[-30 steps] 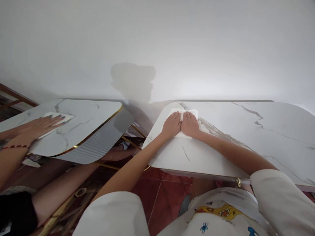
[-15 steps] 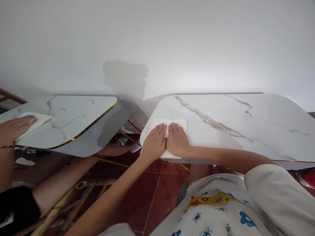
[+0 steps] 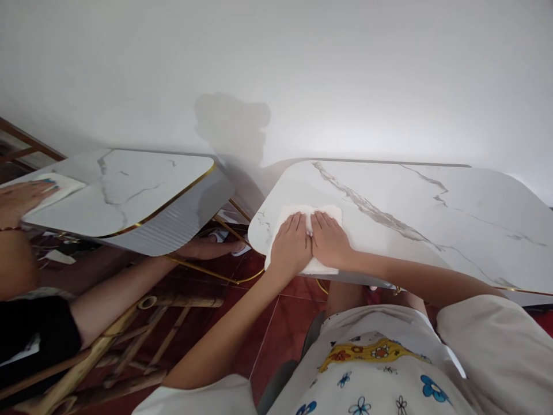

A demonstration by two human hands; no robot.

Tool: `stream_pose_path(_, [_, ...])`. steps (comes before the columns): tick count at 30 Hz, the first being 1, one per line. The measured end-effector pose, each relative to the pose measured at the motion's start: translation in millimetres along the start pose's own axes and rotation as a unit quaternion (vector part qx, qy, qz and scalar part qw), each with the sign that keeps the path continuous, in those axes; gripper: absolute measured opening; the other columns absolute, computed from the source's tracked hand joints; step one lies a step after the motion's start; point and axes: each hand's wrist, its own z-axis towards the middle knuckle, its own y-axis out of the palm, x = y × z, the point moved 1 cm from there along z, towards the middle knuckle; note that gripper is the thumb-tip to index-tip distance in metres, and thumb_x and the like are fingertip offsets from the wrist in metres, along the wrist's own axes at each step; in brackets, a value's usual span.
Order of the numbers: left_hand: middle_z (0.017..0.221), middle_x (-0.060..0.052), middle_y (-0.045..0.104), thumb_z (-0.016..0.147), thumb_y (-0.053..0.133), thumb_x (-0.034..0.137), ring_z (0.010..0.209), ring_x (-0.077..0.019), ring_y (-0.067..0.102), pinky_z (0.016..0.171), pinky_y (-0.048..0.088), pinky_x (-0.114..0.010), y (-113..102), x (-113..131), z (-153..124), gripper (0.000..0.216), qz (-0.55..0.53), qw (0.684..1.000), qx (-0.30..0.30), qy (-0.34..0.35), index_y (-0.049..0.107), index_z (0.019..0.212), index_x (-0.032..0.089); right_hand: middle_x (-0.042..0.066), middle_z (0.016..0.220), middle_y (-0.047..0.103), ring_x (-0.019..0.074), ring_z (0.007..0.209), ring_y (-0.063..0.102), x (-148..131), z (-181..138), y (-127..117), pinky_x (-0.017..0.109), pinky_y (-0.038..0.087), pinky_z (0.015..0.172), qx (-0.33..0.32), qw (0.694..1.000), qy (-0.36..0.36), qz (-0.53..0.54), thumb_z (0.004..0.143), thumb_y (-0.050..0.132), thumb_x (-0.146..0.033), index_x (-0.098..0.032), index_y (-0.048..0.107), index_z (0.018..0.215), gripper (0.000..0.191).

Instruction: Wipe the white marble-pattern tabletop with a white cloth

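Note:
My left hand and my right hand lie flat side by side on a white cloth, fingers stretched out and pressing it onto a white marble-patterned table. The cloth sits at the table's near left corner, its lower end at the table's front edge. Both palms cover most of the cloth.
A second marble-topped table with a gold rim stands to the left. Another person's hand presses a white cloth on it; their other arm reaches under it. A white wall is behind. Red floor tiles and bamboo poles lie below.
Both my hands slid the cloth from the table's far side toward me to the front edge, where it stays. The other person's hand moved left along their table.

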Motion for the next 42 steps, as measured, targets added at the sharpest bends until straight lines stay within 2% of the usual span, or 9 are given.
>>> stream_pose_path(4, [0.142, -0.023, 0.053, 0.089, 0.034, 0.021, 0.135, -0.0299, 0.048, 0.116, 0.036, -0.043, 11, -6, 33, 0.054, 0.003, 1.000, -0.011, 0.013, 0.051, 0.135, -0.003, 0.020, 0.157, 0.035, 0.0273, 0.147, 0.029, 16, 26, -3, 0.042, 0.022, 0.120, 0.011, 1.000, 0.005, -0.021, 0.096, 0.030, -0.021, 0.001, 0.035, 0.149, 0.058])
stream_pose_path(9, [0.142, -0.020, 0.055, 0.089, 0.035, 0.018, 0.135, -0.0270, 0.048, 0.116, 0.035, -0.042, 31, -11, 92, 0.051, -0.017, 1.000, -0.011, 0.024, 0.053, 0.133, 0.002, 0.021, 0.157, 0.034, 0.0287, 0.146, 0.030, 50, 72, -10, 0.041, 0.023, 0.120, 0.019, 0.998, 0.020, -0.059, 0.097, 0.029, -0.021, 0.004, 0.033, 0.149, 0.058])
stream_pose_path(18, [0.139, -0.014, 0.058, 0.090, 0.032, 0.018, 0.134, -0.0249, 0.049, 0.115, 0.038, -0.043, 70, -31, 188, 0.045, -0.108, 0.994, 0.024, 0.016, 0.058, 0.127, 0.011, 0.020, 0.156, 0.037, 0.0274, 0.145, 0.031, 109, 163, -17, 0.039, 0.025, 0.117, 0.037, 0.994, 0.022, -0.098, 0.099, 0.025, -0.021, 0.002, 0.036, 0.147, 0.054])
stream_pose_path(23, [0.137, -0.012, 0.060, 0.090, 0.032, 0.017, 0.132, -0.0248, 0.050, 0.114, 0.038, -0.041, 83, -39, 228, 0.043, -0.132, 0.991, 0.012, -0.005, 0.061, 0.122, 0.013, 0.022, 0.146, 0.049, 0.0283, 0.137, 0.042, 123, 211, -26, 0.038, 0.032, 0.110, 0.013, 0.995, 0.054, -0.087, 0.099, 0.028, -0.020, -0.001, 0.050, 0.133, 0.045])
stream_pose_path(26, [0.131, -0.011, 0.064, 0.090, 0.032, 0.016, 0.127, -0.0246, 0.054, 0.110, 0.042, -0.040, 89, -43, 248, 0.041, -0.140, 0.990, 0.018, -0.008, 0.063, 0.117, 0.015, 0.023, 0.138, 0.055, 0.0279, 0.131, 0.048, 128, 231, -30, 0.038, 0.035, 0.106, 0.026, 0.992, 0.084, -0.086, 0.098, 0.030, -0.019, -0.002, 0.056, 0.125, 0.041])
stream_pose_path(30, [0.127, -0.011, 0.065, 0.088, 0.034, 0.014, 0.123, -0.0248, 0.055, 0.106, 0.044, -0.039, 97, -46, 273, 0.039, -0.129, 0.991, 0.017, 0.008, 0.063, 0.114, 0.015, 0.020, 0.131, 0.062, 0.0275, 0.126, 0.053, 137, 245, -33, 0.037, 0.036, 0.105, 0.070, 0.990, 0.070, -0.098, 0.100, 0.029, -0.019, -0.004, 0.059, 0.122, 0.040])
stream_pose_path(33, [0.122, -0.014, 0.067, 0.089, 0.035, 0.015, 0.119, -0.0265, 0.058, 0.104, 0.044, -0.040, 102, -48, 285, 0.037, -0.114, 0.993, 0.004, 0.017, 0.065, 0.111, 0.013, 0.020, 0.123, 0.067, 0.0282, 0.119, 0.058, 143, 252, -34, 0.038, 0.039, 0.101, 0.063, 0.990, 0.075, -0.099, 0.101, 0.027, -0.019, -0.006, 0.063, 0.117, 0.042])
stream_pose_path(38, [0.126, -0.014, 0.065, 0.090, 0.036, 0.017, 0.123, -0.0272, 0.055, 0.107, 0.042, -0.043, 105, -46, 285, 0.037, -0.102, 0.995, 0.015, 0.015, 0.064, 0.113, 0.015, 0.020, 0.124, 0.066, 0.0283, 0.119, 0.058, 146, 252, -35, 0.038, 0.040, 0.100, 0.059, 0.991, 0.069, -0.099, 0.101, 0.027, -0.019, -0.005, 0.062, 0.118, 0.042])
stream_pose_path(42, [0.130, -0.016, 0.062, 0.092, 0.037, 0.018, 0.126, -0.0278, 0.052, 0.109, 0.039, -0.043, 107, -32, 280, 0.036, -0.091, 0.995, 0.023, 0.017, 0.063, 0.115, 0.013, 0.020, 0.126, 0.064, 0.0274, 0.121, 0.056, 153, 240, -39, 0.038, 0.037, 0.102, 0.063, 0.991, 0.060, -0.100, 0.101, 0.027, -0.019, -0.004, 0.060, 0.120, 0.040])
